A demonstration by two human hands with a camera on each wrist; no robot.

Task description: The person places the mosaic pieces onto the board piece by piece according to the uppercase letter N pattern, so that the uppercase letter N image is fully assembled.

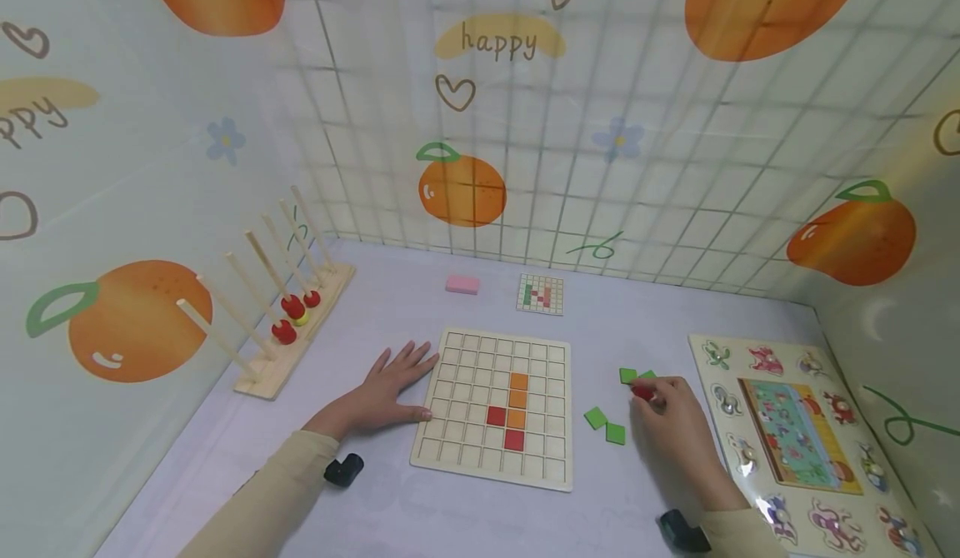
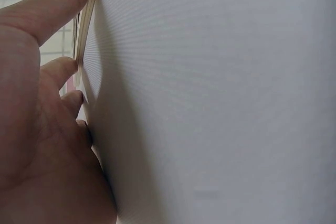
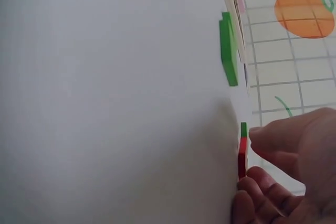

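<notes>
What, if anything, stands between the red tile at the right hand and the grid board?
Two green tiles lie flat on the table between the red tile at the right hand and the grid board. Lifted, it should probably clear them. Nothing else visible intervenes.

A plain beige left sleeve (image 1: 262,491) and a matching right sleeve (image 1: 742,535) are reaching wrist length, while a small, black, angular left wrist camera (image 1: 343,470) and a similarly dark right wrist camera (image 1: 684,531) are jutting out.
</notes>
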